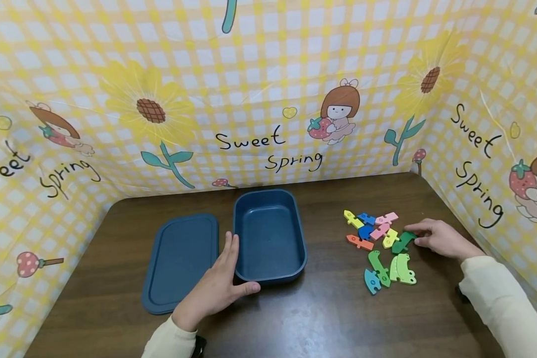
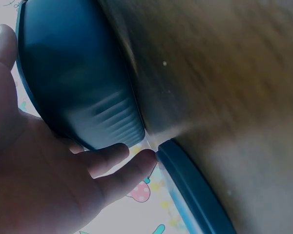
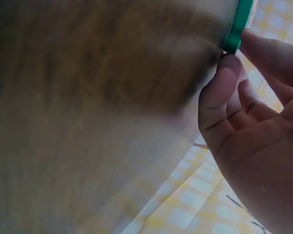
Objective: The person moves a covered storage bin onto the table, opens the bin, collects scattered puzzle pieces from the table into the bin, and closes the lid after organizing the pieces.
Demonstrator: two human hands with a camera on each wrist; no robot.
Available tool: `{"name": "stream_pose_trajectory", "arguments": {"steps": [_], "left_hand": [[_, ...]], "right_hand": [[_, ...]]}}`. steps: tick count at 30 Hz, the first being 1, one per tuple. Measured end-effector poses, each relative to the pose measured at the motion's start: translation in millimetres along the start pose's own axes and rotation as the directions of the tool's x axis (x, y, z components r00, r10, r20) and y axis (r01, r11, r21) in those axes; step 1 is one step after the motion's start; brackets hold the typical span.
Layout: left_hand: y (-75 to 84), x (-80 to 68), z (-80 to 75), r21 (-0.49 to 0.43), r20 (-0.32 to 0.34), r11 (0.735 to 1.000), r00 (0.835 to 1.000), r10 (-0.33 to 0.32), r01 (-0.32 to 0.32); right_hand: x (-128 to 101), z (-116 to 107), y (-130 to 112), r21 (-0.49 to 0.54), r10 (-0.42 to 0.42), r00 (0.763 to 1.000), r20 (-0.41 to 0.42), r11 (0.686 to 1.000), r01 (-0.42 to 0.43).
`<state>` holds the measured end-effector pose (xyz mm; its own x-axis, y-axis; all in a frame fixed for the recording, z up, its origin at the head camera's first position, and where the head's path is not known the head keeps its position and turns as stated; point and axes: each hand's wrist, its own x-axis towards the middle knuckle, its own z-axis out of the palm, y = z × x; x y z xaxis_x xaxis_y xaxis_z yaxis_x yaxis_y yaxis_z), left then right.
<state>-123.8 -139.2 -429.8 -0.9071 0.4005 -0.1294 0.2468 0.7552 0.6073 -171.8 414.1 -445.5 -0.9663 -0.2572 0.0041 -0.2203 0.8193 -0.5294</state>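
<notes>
Beside an uncovered dark blue box [image 1: 270, 243], my left hand [image 1: 219, 283] rests with fingers straight along its left wall and thumb out at the front corner. The left wrist view shows those fingers [image 2: 122, 178] between the box's side [image 2: 83, 73] and the lid's edge [image 2: 195, 190]. At the right, my right hand [image 1: 443, 238] pinches the end of a dark green puzzle piece [image 1: 403, 242] between thumb and fingertips. In the right wrist view only that end of the green piece [image 3: 239, 27] shows; the rest is out of frame.
A matching blue lid [image 1: 183, 263] lies flat left of the box. Several coloured puzzle pieces lie left of my right hand, among them an orange piece [image 1: 359, 242], a yellow piece [image 1: 352, 219] and a light green frog-like piece [image 1: 402, 269]. Checked cloth [image 1: 259, 99] walls the table's back and sides.
</notes>
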Motion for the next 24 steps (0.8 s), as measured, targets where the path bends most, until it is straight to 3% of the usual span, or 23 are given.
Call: {"name": "stream_pose_trajectory", "arguments": {"steps": [13,24], "left_hand": [[-1.1,1.2,0.4,-0.011,-0.002,1.0,1.0,0.003,-0.003],[0.4,0.8,-0.3,-0.021,0.01,1.0,1.0,0.0,0.001]], "right_hand": [[6.3,3.5,-4.2,-0.071,-0.021,1.0,-0.001,0.997,0.021],[-1.6,-4.0,-3.8,-0.001,0.018,1.0,-0.02,1.0,-0.018]]}}
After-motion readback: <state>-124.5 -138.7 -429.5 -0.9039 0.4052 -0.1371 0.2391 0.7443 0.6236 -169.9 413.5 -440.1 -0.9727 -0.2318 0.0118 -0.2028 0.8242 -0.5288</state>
